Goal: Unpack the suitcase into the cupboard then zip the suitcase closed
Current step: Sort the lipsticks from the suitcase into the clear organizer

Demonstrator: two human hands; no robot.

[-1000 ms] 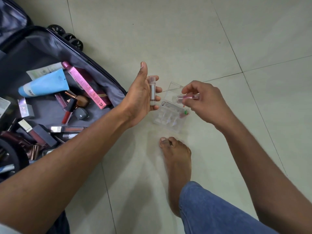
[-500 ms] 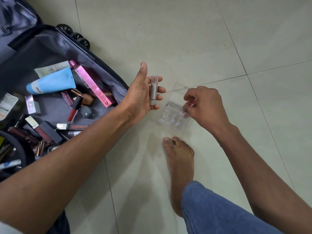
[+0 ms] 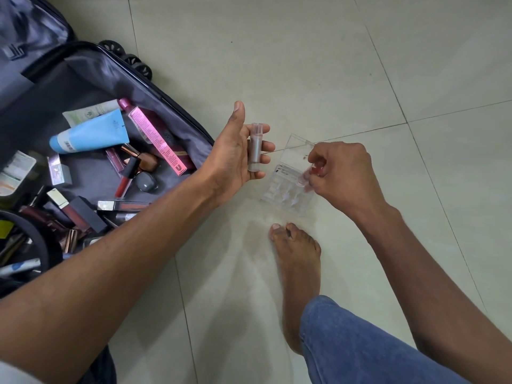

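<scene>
Left hand (image 3: 235, 159) cradling a vial (image 3: 255, 146) on loosely curled fingers. Right hand (image 3: 339, 173) pinching a reddish vial (image 3: 313, 173), possibly seating it in the clear tray (image 3: 288, 189) on the floor. Suitcase (image 3: 155, 90) lying open, still full. Best lining vials with slots, pressing gently.

suitcase (image 3: 83, 79) cut off at left edge, red vial (image 3: 314, 171) blurred in right hand's fingers (image 3: 318, 159)
</scene>
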